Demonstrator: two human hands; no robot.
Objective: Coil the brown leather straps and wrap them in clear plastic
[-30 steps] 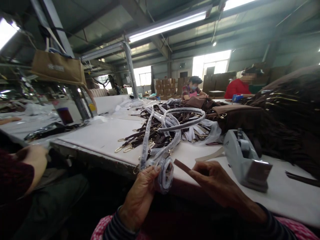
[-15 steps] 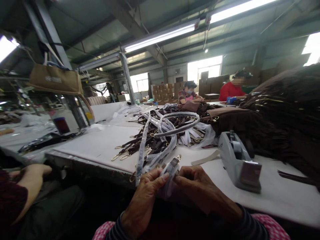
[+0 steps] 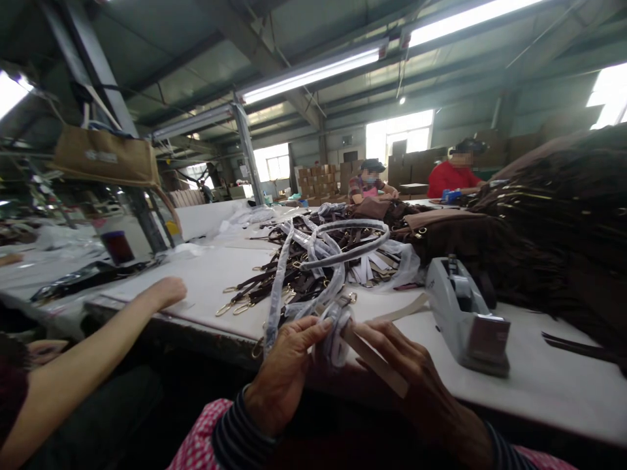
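Observation:
My left hand (image 3: 289,365) pinches a coiled, plastic-wrapped strap (image 3: 336,333) near the table's front edge. Against the coil's right side, my right hand (image 3: 416,372) has its fingers around a flat tan strip (image 3: 379,362) that slants down to the right. A metal clasp (image 3: 351,298) shows at the top of the coil. Behind it lies a pile of dark brown straps (image 3: 267,281) with gold hooks, and long plastic-wrapped straps (image 3: 355,251) loop over the pile.
A grey tape dispenser (image 3: 458,320) stands on the white table (image 3: 548,391) at right, beside heaped brown bags (image 3: 539,248). At left, a neighbour's arm (image 3: 112,339) reaches onto the table. Two people sit at the far side. A tan bag (image 3: 105,155) hangs at upper left.
The tan strip now shows in my right hand, which has moved slightly right and opened out along it. The coil has turned in my left hand. The neighbour's arm has reached forward onto the table.

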